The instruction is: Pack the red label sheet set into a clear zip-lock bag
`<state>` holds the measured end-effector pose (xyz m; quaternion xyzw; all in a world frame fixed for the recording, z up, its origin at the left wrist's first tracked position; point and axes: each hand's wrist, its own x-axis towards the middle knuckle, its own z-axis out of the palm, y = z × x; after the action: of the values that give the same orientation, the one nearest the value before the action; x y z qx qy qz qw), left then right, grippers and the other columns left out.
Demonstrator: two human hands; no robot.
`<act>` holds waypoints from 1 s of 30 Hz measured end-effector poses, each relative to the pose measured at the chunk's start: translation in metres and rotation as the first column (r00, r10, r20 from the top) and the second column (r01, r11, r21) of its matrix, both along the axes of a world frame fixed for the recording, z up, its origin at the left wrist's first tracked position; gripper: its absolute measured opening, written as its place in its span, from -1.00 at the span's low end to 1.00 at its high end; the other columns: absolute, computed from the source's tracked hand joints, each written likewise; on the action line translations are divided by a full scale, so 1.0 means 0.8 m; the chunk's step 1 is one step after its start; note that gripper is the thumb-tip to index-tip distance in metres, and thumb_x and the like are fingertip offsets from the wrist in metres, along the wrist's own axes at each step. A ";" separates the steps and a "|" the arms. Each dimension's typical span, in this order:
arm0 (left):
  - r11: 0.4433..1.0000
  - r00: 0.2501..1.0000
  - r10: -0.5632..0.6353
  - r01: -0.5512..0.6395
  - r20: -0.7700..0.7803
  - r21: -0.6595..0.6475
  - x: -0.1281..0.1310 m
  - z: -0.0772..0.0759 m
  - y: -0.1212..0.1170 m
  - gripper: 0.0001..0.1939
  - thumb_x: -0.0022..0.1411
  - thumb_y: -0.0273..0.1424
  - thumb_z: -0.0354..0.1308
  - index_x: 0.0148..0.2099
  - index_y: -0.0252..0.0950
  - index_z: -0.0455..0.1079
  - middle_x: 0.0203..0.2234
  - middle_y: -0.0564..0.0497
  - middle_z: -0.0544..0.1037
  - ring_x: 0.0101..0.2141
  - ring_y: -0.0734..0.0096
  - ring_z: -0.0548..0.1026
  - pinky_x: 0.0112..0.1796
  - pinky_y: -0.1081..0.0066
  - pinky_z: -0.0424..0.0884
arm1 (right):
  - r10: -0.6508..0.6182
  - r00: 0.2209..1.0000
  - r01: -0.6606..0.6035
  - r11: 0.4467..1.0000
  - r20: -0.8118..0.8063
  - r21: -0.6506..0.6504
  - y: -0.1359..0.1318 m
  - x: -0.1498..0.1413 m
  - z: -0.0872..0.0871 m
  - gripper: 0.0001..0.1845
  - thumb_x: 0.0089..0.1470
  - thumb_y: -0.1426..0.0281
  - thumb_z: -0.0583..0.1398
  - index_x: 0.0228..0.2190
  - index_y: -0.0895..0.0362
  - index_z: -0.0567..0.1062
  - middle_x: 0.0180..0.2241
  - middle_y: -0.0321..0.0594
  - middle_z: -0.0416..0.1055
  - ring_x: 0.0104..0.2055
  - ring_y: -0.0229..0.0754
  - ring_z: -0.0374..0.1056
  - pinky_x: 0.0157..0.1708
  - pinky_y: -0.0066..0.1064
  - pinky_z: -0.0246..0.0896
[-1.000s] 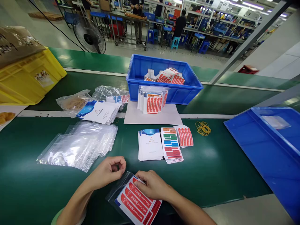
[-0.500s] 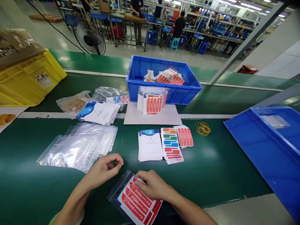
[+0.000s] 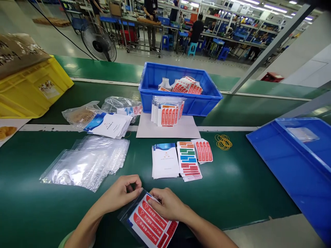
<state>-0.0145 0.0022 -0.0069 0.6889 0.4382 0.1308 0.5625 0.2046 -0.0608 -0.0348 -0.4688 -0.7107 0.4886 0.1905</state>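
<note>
A clear zip bag [image 3: 153, 224] with red-and-white label sheets inside lies tilted near the table's front edge. My right hand [image 3: 169, 204] grips its upper right side, thumb on top. At the bag's upper corner, my left hand [image 3: 123, 193] pinches the open-end edge between thumb and forefinger. Beyond my hands stand a stack of white booklets [image 3: 165, 162], a stack of coloured label sheets [image 3: 188, 160] and a fan of red label sheets [image 3: 203, 151]. Left of these, empty clear bags [image 3: 85, 163] lie overlapped.
A blue bin [image 3: 181, 100] with labels stands at the back, filled bags [image 3: 168, 113] leaning on its front. Rubber bands [image 3: 223, 142] lie to the right, near a tilted blue tray [image 3: 287, 162]. A yellow crate [image 3: 33, 89] sits far left; more booklets [image 3: 108, 124] lie nearby.
My left hand has moved right and slightly down to the bag's upper corner, and its fingertips have closed there. My right hand and the bag have hardly moved.
</note>
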 end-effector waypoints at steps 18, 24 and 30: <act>0.995 0.995 0.002 0.008 0.100 -0.100 0.008 0.000 -0.001 -0.69 0.28 -0.20 -0.01 -0.43 -0.27 0.30 -0.53 0.08 0.37 -0.47 0.42 0.32 -0.43 0.44 0.21 | -0.420 0.810 0.382 0.907 -0.410 -0.176 0.007 0.006 -0.004 -0.79 0.18 0.25 0.10 -0.39 0.14 0.35 -0.50 -0.34 0.27 -0.49 -0.32 0.20 -0.47 -0.51 0.09; 0.991 0.980 -0.118 0.128 0.158 -0.049 0.012 0.005 -0.006 -0.65 0.30 -0.25 -0.03 -0.50 -0.29 0.25 -0.53 0.07 0.35 -0.49 0.45 0.29 -0.43 0.43 0.17 | -0.411 0.792 0.399 0.908 -0.451 -0.126 0.007 0.007 -0.001 -0.81 0.14 0.32 0.11 -0.47 0.15 0.36 -0.54 -0.34 0.25 -0.52 -0.31 0.17 -0.48 -0.49 0.08; 0.985 0.965 -0.120 0.145 0.234 -0.095 0.013 0.003 -0.009 -0.64 0.30 -0.26 -0.02 -0.52 -0.30 0.22 -0.54 0.07 0.35 -0.51 0.47 0.30 -0.47 0.44 0.16 | -0.383 0.826 0.409 0.912 -0.413 -0.029 0.007 0.008 -0.001 -0.78 0.08 0.41 0.11 -0.59 0.15 0.32 -0.62 -0.38 0.18 -0.57 -0.34 0.07 -0.53 -0.49 -0.01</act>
<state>-0.0043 -0.0054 -0.0045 0.6647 0.3303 0.1464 0.6540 0.2106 -0.0552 -0.0357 -0.4869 -0.5565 0.5037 0.4466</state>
